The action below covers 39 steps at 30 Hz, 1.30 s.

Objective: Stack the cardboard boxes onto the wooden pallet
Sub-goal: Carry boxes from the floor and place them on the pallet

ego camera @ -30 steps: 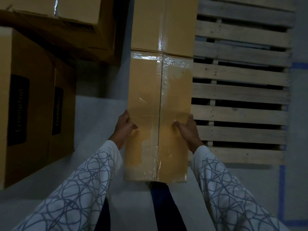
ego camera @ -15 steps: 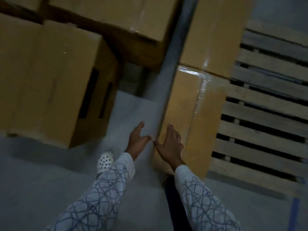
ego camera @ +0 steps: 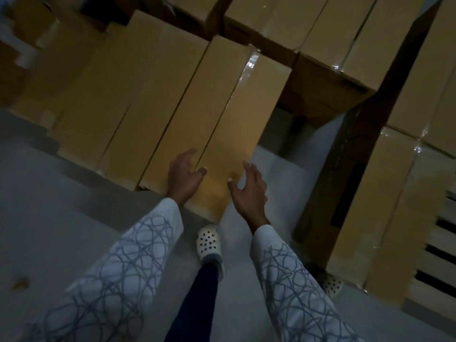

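Both hands are hovering at the near end of the next cardboard box (ego camera: 222, 114), neither gripping yet: the left hand (ego camera: 185, 177) is resting spread fingers on its left edge, and the right hand (ego camera: 249, 191) is opening just beside its right edge, though blur is leaving contact uncertain. The box's long axis is running away from the worker, slanting rightward. Neighbouring boxes (ego camera: 138, 107) are crowding its left side, while the wooden pallet (ego camera: 441, 239), already carrying stacked boxes (ego camera: 394, 198), is lying off to the right.
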### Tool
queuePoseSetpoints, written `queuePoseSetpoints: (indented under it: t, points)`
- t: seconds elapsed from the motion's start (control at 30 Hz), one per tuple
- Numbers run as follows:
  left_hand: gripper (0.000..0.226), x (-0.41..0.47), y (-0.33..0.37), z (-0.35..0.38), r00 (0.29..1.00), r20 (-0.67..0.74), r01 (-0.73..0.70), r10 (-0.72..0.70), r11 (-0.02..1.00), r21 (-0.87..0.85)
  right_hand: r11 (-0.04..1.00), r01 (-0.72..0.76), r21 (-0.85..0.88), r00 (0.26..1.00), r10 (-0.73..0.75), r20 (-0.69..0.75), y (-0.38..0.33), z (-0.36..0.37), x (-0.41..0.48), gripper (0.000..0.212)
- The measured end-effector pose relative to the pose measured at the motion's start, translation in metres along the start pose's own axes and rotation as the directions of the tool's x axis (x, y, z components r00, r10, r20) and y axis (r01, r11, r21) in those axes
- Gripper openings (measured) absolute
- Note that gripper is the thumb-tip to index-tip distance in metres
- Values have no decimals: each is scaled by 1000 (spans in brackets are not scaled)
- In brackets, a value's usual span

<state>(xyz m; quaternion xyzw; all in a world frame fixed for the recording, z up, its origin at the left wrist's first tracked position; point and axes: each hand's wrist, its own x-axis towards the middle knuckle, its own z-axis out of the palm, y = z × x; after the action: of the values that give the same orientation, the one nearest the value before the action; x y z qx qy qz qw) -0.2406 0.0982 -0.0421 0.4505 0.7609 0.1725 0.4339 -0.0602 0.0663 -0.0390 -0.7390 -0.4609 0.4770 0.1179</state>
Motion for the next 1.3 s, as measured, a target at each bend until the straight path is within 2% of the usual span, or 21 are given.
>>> queuePoseSetpoints:
  t: [0.07,0.13,0.3,0.37,0.43,0.5,0.53,0.57,0.6,0.63,0.67,0.83,0.97,1.1,1.2,1.3]
  points:
    - [65,31,-9,-26,999,2,-37,37,996,76,979,64,-193,998,-63,11,-12,15,12,65]
    - [67,56,-16,-42,999,20,-51,49,991,125,947,71,-313,997,-63,37,-16,26,22,64]
    - [79,78,-18,-47,998,53,28,-33,995,98,875,-38,-483,997,63,36,3,30,26,69]
    - [85,77,-19,-46,993,86,77,-86,992,103,872,-82,-483,995,95,3,9,25,24,64]
    - [87,77,-19,-41,987,117,104,-111,992,64,886,-156,-437,987,156,-36,11,17,27,56]
    - [82,77,-14,-35,983,142,112,-113,994,14,940,-196,-280,981,189,-53,12,10,34,50]
    - [79,77,-13,-33,983,143,118,-116,993,1,977,-189,-97,981,184,-55,12,9,39,51]
    - [75,77,-12,-32,985,131,112,-109,994,-17,971,-184,151,979,194,-55,11,8,43,57]
    - [72,75,-11,-32,987,121,108,-104,994,-27,901,-190,390,972,228,-53,11,8,46,67]
    - [69,74,-11,-32,988,119,104,-100,994,-34,815,-208,540,965,262,-25,9,8,46,75]
    - [67,72,-10,-34,988,119,98,-94,995,-29,762,-215,611,961,277,-8,8,8,46,80]
    - [78,31,15,-42,997,65,44,-48,996,75,734,-201,648,949,309,-55,14,-7,5,67]
    - [95,-61,43,-42,988,103,98,-111,988,119,742,-172,648,912,368,-180,39,-39,-74,84]
    - [82,-191,78,-41,977,148,138,-150,986,88,715,-180,675,884,419,-208,57,-93,-198,83]
    - [83,-283,94,-32,967,208,150,-146,989,-5,709,-186,680,872,438,-219,83,-136,-284,82]
    - [68,-376,130,-21,959,256,154,-120,981,-116,716,-146,682,843,451,-293,105,-184,-358,79]
